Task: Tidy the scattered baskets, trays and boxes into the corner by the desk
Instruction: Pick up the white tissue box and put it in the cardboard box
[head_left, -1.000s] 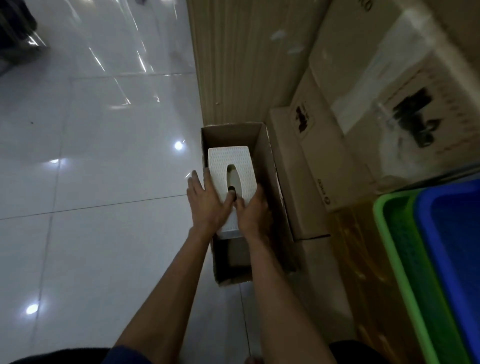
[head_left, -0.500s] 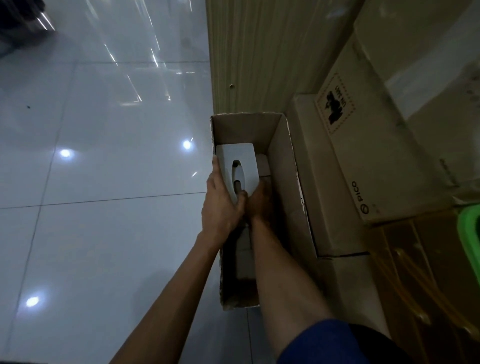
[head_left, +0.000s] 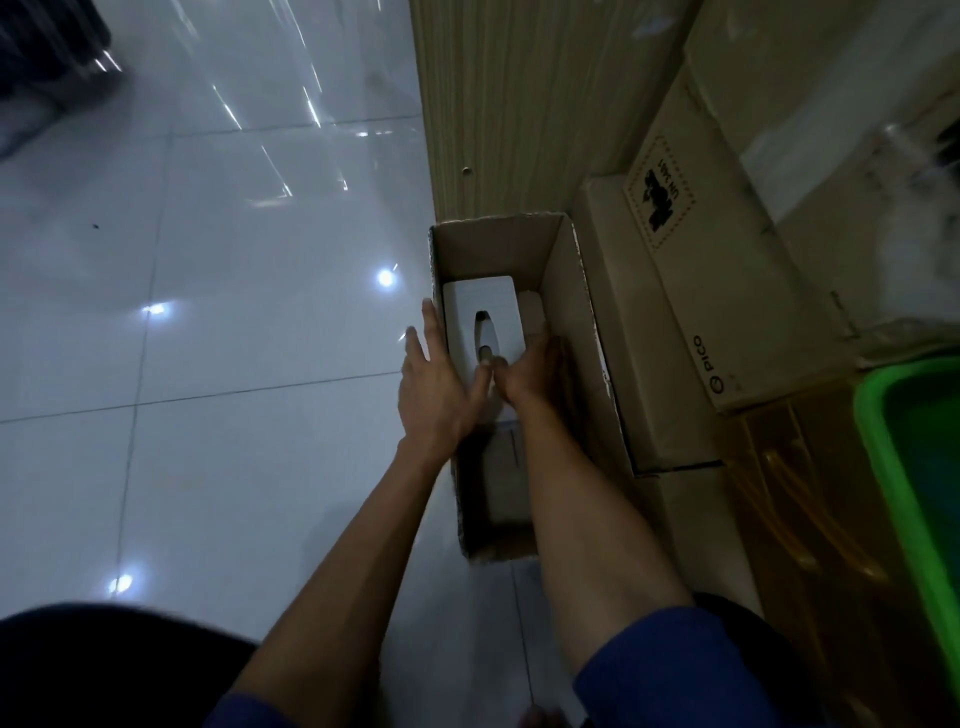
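Observation:
A white tissue box (head_left: 480, 304) with an oval slot on top sits low inside a long open cardboard box (head_left: 584, 332) on the floor by the wooden desk panel. My left hand (head_left: 434, 387) lies on the white box's near left side, fingers spread along the carton's left wall, thumb near the slot. My right hand (head_left: 527, 371) is inside the carton and cups the white box's near right edge. More pale items lie under and beside the white box, mostly hidden by my arms.
A wooden desk panel (head_left: 509, 104) stands behind the carton. Closed cardboard boxes (head_left: 691, 312) are stacked to its right, one marked PICO. A green basket (head_left: 914, 457) shows at the right edge. Glossy white floor tiles (head_left: 208, 338) spread to the left.
The white box has gone from above the carton's rim down inside it. My left fingers have spread out from the box's side. The view has shifted, so the blue basket is out of sight.

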